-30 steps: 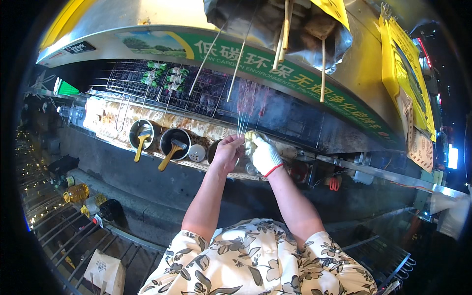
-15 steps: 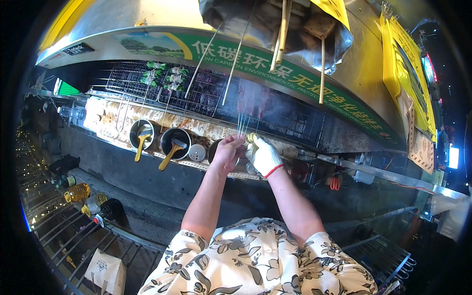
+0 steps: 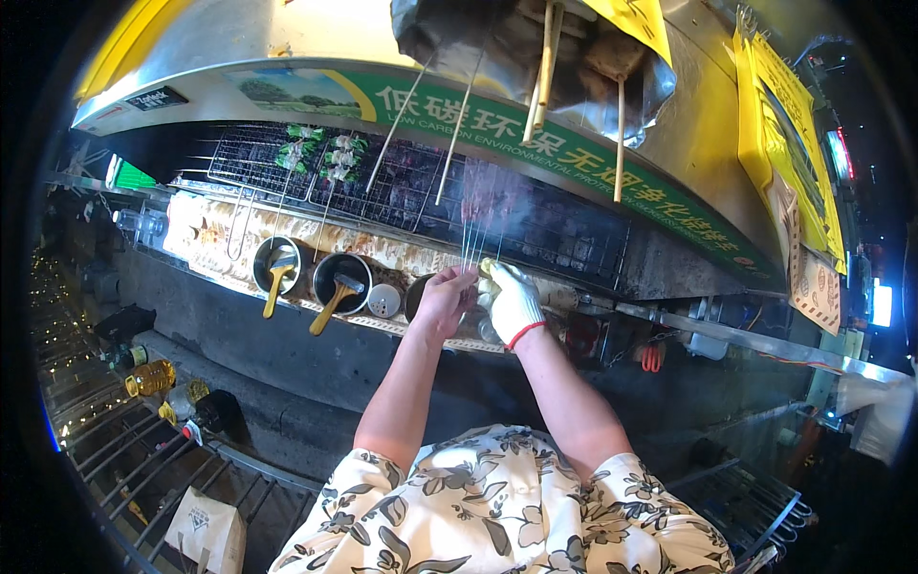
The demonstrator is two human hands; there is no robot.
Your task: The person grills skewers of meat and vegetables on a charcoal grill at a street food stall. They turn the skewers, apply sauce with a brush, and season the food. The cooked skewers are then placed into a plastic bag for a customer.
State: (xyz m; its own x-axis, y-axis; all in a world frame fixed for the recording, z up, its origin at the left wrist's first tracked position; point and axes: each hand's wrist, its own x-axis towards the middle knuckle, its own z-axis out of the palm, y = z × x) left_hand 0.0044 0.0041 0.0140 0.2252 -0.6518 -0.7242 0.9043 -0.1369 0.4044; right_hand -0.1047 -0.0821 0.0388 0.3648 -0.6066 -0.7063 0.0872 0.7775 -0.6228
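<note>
Bare and closed, my left hand [image 3: 447, 300] grips the ends of several thin skewers [image 3: 471, 241] at the near edge of the grill [image 3: 564, 234]. Their far parts carry reddish food, probably meat, blurred by smoke over the grill grate. Close beside it on the right, my right hand [image 3: 513, 304] wears a white knit glove with a red cuff. Its fingers are closed on the near end of a skewer [image 3: 501, 246]. Two skewers of green-and-white food [image 3: 341, 158] lie farther left on the grate.
Two metal pots [image 3: 332, 272] holding yellow-handled brushes stand left of my hands, beside a white shaker [image 3: 384, 300]. Above hangs a green-bannered metal hood [image 3: 316, 91]. Wooden sticks [image 3: 621, 143] jut from a foil-lined tray overhead. A paper bag [image 3: 207, 531] sits on the lower-left rack.
The skewered food over the grate looks more blurred. My gloved right hand has shifted slightly left; my left hand stays at almost the same place, still gripping the skewers.
</note>
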